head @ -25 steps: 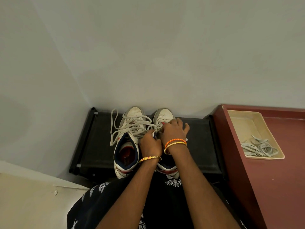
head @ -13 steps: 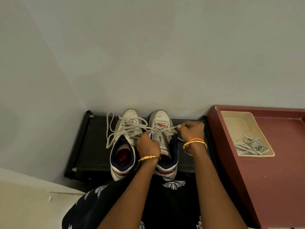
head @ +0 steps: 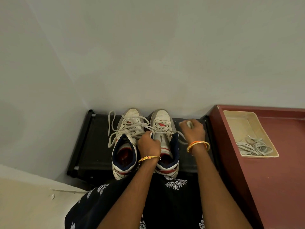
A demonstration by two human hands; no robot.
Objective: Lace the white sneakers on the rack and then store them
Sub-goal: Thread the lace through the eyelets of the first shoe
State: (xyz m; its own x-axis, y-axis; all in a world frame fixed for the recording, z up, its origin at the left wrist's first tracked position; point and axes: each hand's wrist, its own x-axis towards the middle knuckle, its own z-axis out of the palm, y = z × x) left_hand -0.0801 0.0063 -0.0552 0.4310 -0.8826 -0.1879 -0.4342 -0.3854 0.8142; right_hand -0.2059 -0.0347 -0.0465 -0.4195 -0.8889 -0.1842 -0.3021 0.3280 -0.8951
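Note:
Two white high-top sneakers stand side by side on a black rack (head: 92,146), toes toward the wall. The left sneaker (head: 127,141) has loose laces looping out to its left. My left hand (head: 148,143) grips the upper edge of the right sneaker (head: 162,123) by its tongue. My right hand (head: 193,131) is to the right of that sneaker, fingers curled round a lace end that runs from its eyelets; the hand is blurred.
A dark red cabinet top (head: 280,179) stands right of the rack. On it a cream tray (head: 239,123) holds a tangle of spare grey laces (head: 254,147). Grey walls close in behind and on the left. My patterned black clothing fills the bottom.
My right hand has moved from over the right sneaker's laces out to the right, drawing the lace with it. My left hand stays at the sneaker's tongue.

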